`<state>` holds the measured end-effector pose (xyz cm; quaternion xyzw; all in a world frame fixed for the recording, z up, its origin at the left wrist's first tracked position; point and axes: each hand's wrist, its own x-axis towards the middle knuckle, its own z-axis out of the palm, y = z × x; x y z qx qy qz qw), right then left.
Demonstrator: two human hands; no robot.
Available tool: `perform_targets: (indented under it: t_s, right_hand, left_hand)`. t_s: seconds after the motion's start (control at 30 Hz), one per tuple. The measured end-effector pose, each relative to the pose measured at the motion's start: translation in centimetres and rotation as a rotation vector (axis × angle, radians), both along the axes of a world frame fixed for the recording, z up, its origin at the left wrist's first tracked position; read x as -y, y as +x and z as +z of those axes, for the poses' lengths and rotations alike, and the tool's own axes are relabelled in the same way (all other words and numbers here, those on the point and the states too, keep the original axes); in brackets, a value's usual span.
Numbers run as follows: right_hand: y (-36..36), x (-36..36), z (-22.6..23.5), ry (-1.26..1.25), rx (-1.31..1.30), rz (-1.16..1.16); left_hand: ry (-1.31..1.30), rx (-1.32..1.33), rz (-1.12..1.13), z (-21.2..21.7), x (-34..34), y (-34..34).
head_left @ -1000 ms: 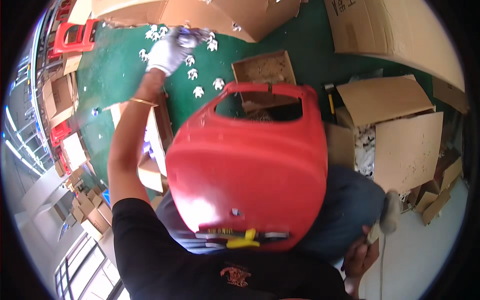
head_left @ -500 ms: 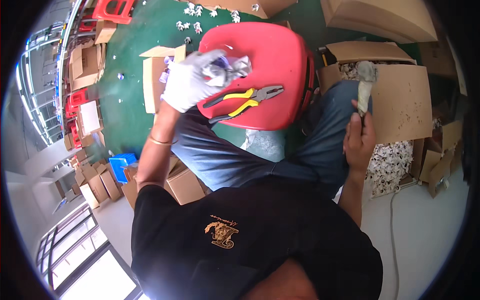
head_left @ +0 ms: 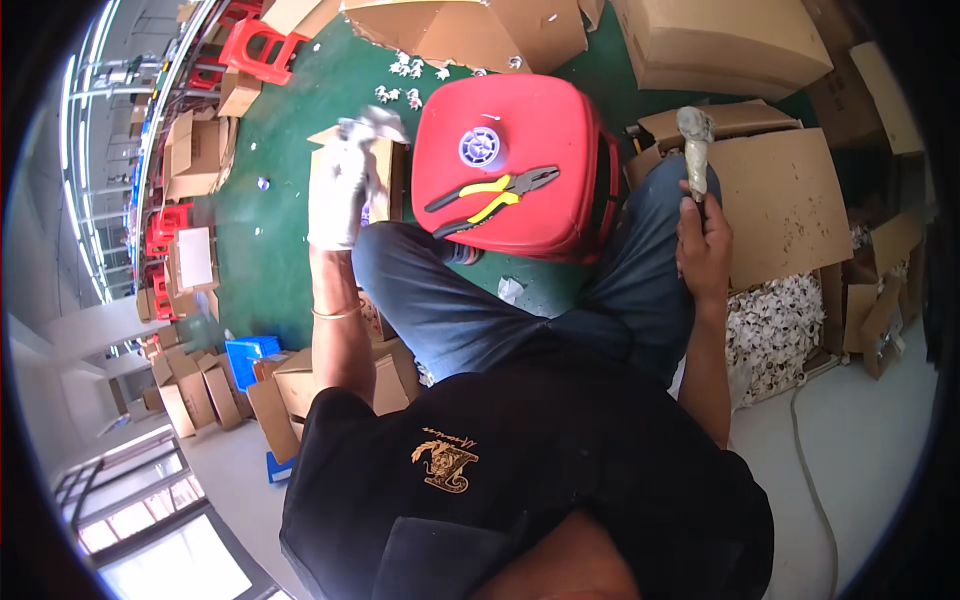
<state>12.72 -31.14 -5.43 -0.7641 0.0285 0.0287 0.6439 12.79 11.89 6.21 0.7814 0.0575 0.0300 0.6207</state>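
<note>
My left hand [head_left: 340, 195], in a white glove, is over a cardboard box left of the red stool. Smeared by motion, its fingers seem closed on a shiny whitish-silver piece [head_left: 376, 126] whose kind I cannot make out. On the stool seat [head_left: 545, 120] lies a round purple-and-white plastic part [head_left: 480, 147] with a spoked face. Pliers [head_left: 495, 200] with yellow-and-black handles rest beside it, jaws pointing right. My bare right hand [head_left: 705, 245] grips a hammer [head_left: 695, 150] with a rounded grey head and pale wrapping, held upright above my right knee.
An open cardboard box [head_left: 385, 180] stands against the stool's left side. White scraps [head_left: 405, 68] lie on the green floor beyond. At right, a carton [head_left: 775, 335] is full of small white pieces, with a cardboard flap [head_left: 785, 205] over its far part. A cable [head_left: 815, 490] runs along the floor.
My left hand has moved left off the stool, toward the box, with the silvery piece. The purple part it was around now sits on the seat. My right hand still holds the hammer.
</note>
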Motion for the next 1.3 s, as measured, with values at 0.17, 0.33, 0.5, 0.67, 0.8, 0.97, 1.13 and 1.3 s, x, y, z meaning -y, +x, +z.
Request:
perform_targets:
  t_s: [0.17,0.33,0.5,0.67,0.8,0.97,1.13,1.3]
  right_hand:
    - [0.2,0.3,1.4,0.125,-0.127,0.008]
    - [-0.1,-0.3,1.1,0.077,-0.082,0.008]
    - [-0.4,-0.3,1.2,0.001,-0.024,0.001]
    - [-0.6,-0.1,1.5,0.003,-0.053,-0.008]
    - [-0.4,-0.1,1.9,-0.026,-0.067,-0.018]
    - [-0.2,-0.5,2.2,-0.027,-0.066,-0.014]
    - [0.0,0.0,0.9,-0.156,0.091,0.051]
    - [1.7,-3.4,6.5,-0.338,0.265,0.426]
  left_hand:
    - [-0.629,0.173,-0.006,0.7,3.8,1.7]
    - [-0.388,0.209,0.071,-3.3,6.8,4.0]
    - [-0.176,0.259,0.123,-6.7,8.3,5.1]
    - [-0.125,0.377,0.152,-8.2,9.0,5.1]
    - [-0.125,0.428,0.164,-7.3,10.2,4.8]
    - [0.103,0.438,-0.072,-9.4,8.5,4.6]
    - [0.201,0.303,-0.021,-10.2,8.8,3.7]
    - [0.252,0.320,-0.074,-11.0,9.0,4.0]
